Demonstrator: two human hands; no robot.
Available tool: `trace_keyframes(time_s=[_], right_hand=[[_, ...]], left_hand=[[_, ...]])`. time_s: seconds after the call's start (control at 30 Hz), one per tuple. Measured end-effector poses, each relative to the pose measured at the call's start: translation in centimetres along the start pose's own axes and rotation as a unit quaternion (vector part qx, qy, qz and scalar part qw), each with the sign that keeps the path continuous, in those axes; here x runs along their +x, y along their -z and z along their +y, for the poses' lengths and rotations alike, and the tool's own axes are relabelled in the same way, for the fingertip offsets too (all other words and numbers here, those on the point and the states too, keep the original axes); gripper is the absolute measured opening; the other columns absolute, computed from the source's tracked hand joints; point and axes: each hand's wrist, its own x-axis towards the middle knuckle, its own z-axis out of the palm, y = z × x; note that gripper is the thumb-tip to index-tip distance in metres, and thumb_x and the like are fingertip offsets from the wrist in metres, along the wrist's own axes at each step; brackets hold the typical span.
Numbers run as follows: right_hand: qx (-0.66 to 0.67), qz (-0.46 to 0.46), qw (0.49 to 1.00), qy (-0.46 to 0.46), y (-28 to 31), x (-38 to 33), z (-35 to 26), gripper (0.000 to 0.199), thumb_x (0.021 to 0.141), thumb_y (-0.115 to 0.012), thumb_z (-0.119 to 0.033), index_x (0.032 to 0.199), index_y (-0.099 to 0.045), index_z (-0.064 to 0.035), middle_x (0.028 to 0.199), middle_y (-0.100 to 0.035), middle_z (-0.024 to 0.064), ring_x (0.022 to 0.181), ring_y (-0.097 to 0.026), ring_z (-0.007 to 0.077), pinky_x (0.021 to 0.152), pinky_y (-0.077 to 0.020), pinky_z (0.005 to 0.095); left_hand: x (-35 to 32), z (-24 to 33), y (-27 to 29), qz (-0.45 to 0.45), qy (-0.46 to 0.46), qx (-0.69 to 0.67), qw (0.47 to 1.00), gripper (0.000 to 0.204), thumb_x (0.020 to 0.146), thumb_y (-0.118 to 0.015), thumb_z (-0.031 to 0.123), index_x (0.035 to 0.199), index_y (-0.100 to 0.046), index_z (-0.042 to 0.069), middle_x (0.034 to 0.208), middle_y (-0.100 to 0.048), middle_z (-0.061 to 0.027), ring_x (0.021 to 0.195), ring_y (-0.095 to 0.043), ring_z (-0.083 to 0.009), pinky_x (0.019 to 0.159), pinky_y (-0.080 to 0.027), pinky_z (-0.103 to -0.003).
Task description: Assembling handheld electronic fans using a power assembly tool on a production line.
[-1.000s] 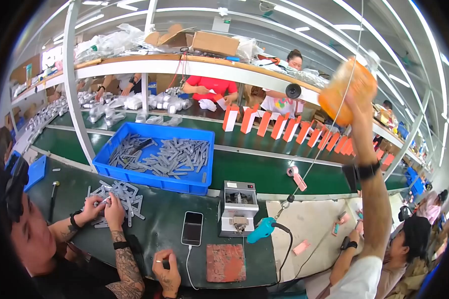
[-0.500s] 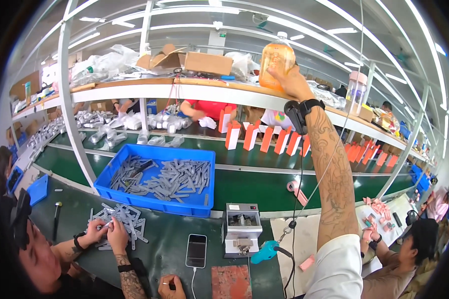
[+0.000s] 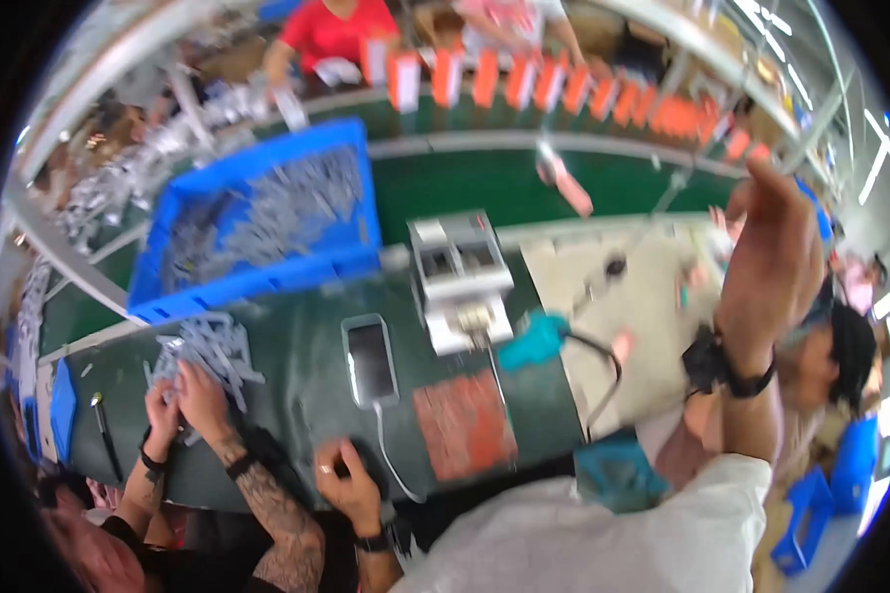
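My right hand point(image 3: 776, 237) is raised at the right, smeared by motion, with a dark strap and small black device at its wrist. I see no bottle in or near it, and its fingers are too blurred to read. My left hand point(image 3: 348, 484) rests at the bench's front edge, loosely curled, a ring on one finger and nothing seen in it. Nearest to it are a phone point(image 3: 371, 362) with a white cable and a worn red-brown square pad point(image 3: 465, 425). Behind the pad stands a small grey metal machine point(image 3: 462, 282); beside it lies a teal tool point(image 3: 536, 341) with a black cord.
To the left, a co-worker's hands point(image 3: 183, 400) handle a pile of grey strips point(image 3: 213, 351). A blue bin point(image 3: 262, 282) holds many more. Orange-and-white boxes point(image 3: 485, 79) line the green conveyor point(image 3: 425, 183), with a pink device point(image 3: 564, 183) on it. Another person point(image 3: 845, 351) sits at the right.
The view has tipped down, so the upper shelf is out of sight. My right hand held an orange drink bottle above that shelf; now the bottle is out of view and the hand is lower.
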Motion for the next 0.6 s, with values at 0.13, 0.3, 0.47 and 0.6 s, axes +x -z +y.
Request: trace_keyframes(time_s=[0.13, 0.3, 0.47, 0.6], right_hand=[[0.068, -0.294, 0.950, 0.076, 0.7, -13.5, -2.6, 0.021, 0.089, -0.073, -0.015, 0.106, -0.074, -0.0032, 0.077, -0.064, 0.0062, 0.072, -0.063, 0.0244, 0.065, -0.0496, 0.0346], [-0.015, -0.249, 0.934, -0.256, -4.5, -26.7, -2.1, 0.051, 0.086, -0.080, -0.013, 0.132, -0.061, -0.0039, 0.112, -0.068, 0.0148, 0.099, -0.065, 0.0325, 0.087, -0.0532, 0.0406], [0.018, 0.011, 0.939, -0.344, -7.9, -25.1, 1.0, 0.059, 0.088, -0.082, -0.022, 0.135, -0.056, 0.0006, 0.126, -0.064, 0.0170, 0.117, -0.061, 0.0259, 0.104, -0.0454, 0.0401], [0.112, -0.100, 0.905, -0.398, -8.0, -24.1, 3.4, 0.050, 0.090, -0.080, -0.023, 0.130, -0.060, 0.0006, 0.118, -0.067, 0.0140, 0.105, -0.063, 0.0225, 0.095, -0.0481, 0.0356]], left_hand=[[0.5, -0.1, -0.5, -0.018, -0.039, -0.027, 0.999, 0.010, 0.097, -0.063, 0.004, 0.099, -0.067, -0.004, 0.094, -0.068, -0.0131, 0.084, -0.062, -0.0230, 0.077, -0.051, -0.034], [-0.3, 0.2, -0.6, -0.053, -0.022, -0.009, 0.998, 0.012, 0.099, -0.062, 0.006, 0.102, -0.067, -0.004, 0.099, -0.068, -0.0120, 0.087, -0.063, -0.0222, 0.080, -0.052, -0.033], [-0.9, 0.4, 0.9, -0.040, -0.023, -0.006, 0.999, 0.011, 0.099, -0.061, 0.005, 0.102, -0.067, -0.005, 0.100, -0.068, -0.0122, 0.085, -0.063, -0.0214, 0.077, -0.052, -0.033], [-1.0, 1.0, 0.3, -0.039, -0.035, 0.010, 0.999, 0.011, 0.100, -0.061, 0.005, 0.102, -0.067, -0.004, 0.101, -0.067, -0.0125, 0.083, -0.062, -0.0202, 0.075, -0.052, -0.031]])
